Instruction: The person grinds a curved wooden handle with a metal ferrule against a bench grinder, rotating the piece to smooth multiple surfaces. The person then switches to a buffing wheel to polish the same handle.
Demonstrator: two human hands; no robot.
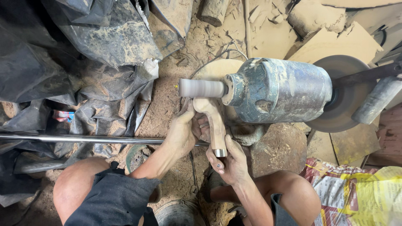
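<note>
One motor (278, 90), blue-grey and dusty, lying on its side; using it as the landmark. One sanding drum (202, 88) sticks out of its left end, blurred smooth. One dark disc (341, 94) sits at its right end, with one grey bar (379, 98) angled just beyond that.

One carved wooden handle (214, 125), pale, curved, with one metal ferrule (219, 152) on its near end. It sits just below the motor's left end, top end pressed up against the underside of the drum.

Two hands, both closed on the handle. Left hand (181, 134) wraps the upper part from the left, below-left of the motor, thumb up near the drum. Right hand (231, 163) grips the ferrule end from beneath, directly below the motor's left end, fingers curled round.

Two bare knees show at the bottom edge, well below the motor. One steel rod (79, 138) runs horizontally from the left edge to behind the left hand, below-left of the motor. Black plastic sheeting (75, 54) bunched well left of the motor, sawdust-coated. One printed yellow sack (360, 194) below-right. Wood offcuts (331, 33) piled above it; count not clear. Sawdust (167, 104) covers the ground all around.
</note>
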